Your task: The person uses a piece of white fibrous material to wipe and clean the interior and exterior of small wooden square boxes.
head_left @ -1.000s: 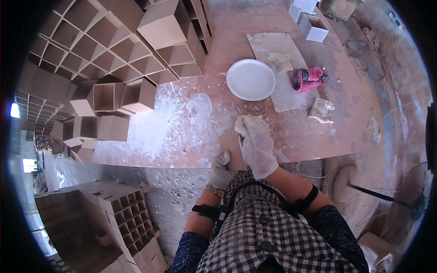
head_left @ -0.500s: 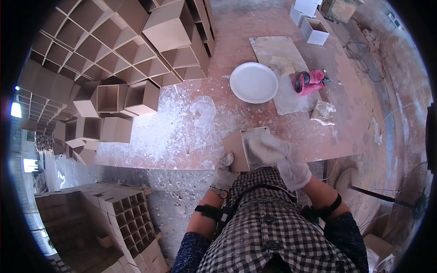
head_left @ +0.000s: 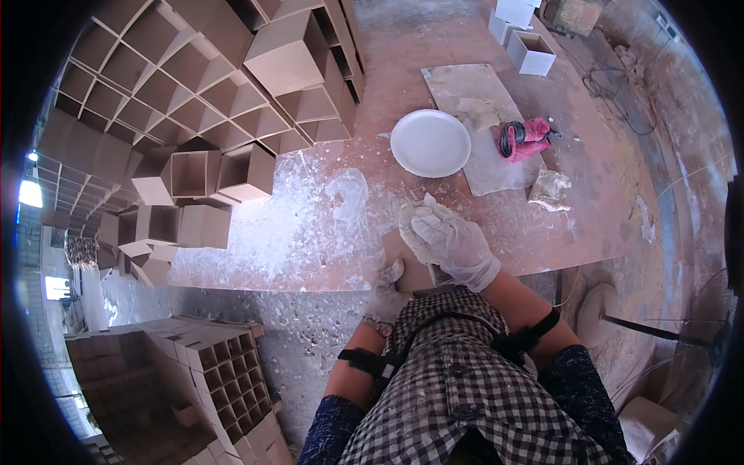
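Observation:
A small brown board box (head_left: 399,246) sits at the front edge of the table, close to my body. My gloved left hand (head_left: 385,294) grips its left near side, thumb raised along the board. My right hand (head_left: 474,260), in a thin pale glove, is closed on a wadded off-white cloth (head_left: 418,226) above the box. Hand and cloth hide most of the box's open side. Beyond them lies a round white dish (head_left: 431,143). Farther right, a flat board (head_left: 504,180) carries a crumpled beige rag and a pink cloth bundle (head_left: 531,139) with a black band.
Stacked open brown boxes (head_left: 252,172) fill the table's left side. A whitish block (head_left: 550,191) lies near the board's right corner. White boxes (head_left: 532,54) stand at the far right. A pedestal fan (head_left: 597,318) is on the right; more boxes (head_left: 232,372) are stacked lower left.
My right hand with the cloth has moved left and up across the box, now covering its opening. My left hand keeps its hold on the box.

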A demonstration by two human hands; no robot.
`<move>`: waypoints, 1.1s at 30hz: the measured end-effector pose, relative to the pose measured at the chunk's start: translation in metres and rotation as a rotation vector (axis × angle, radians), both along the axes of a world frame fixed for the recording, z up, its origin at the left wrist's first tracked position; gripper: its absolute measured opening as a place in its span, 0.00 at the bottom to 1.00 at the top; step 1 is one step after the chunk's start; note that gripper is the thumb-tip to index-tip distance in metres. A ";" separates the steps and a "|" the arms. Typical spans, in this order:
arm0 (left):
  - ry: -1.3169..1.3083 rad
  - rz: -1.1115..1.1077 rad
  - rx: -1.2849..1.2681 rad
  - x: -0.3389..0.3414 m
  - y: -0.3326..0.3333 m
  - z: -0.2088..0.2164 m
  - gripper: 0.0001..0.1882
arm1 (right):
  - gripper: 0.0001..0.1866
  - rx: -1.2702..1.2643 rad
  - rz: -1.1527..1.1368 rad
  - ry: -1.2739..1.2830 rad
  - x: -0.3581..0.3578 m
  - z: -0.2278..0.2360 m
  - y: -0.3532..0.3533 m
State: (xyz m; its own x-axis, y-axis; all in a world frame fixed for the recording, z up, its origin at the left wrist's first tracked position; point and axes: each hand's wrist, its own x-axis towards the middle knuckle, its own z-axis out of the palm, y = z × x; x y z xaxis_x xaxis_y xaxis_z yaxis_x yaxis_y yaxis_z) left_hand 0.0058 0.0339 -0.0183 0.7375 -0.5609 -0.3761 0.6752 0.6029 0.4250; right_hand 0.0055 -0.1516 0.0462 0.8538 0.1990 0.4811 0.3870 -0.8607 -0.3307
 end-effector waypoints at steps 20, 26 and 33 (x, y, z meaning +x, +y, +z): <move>0.104 0.063 -0.039 -0.003 0.003 -0.010 0.30 | 0.18 1.138 -0.101 0.422 0.012 0.006 -0.002; 0.081 0.088 -0.064 -0.006 0.004 -0.010 0.30 | 0.25 -0.300 -0.085 0.009 0.004 -0.023 -0.016; 0.096 0.092 -0.028 -0.006 0.008 -0.024 0.31 | 0.27 0.070 -0.183 0.275 -0.049 -0.043 -0.040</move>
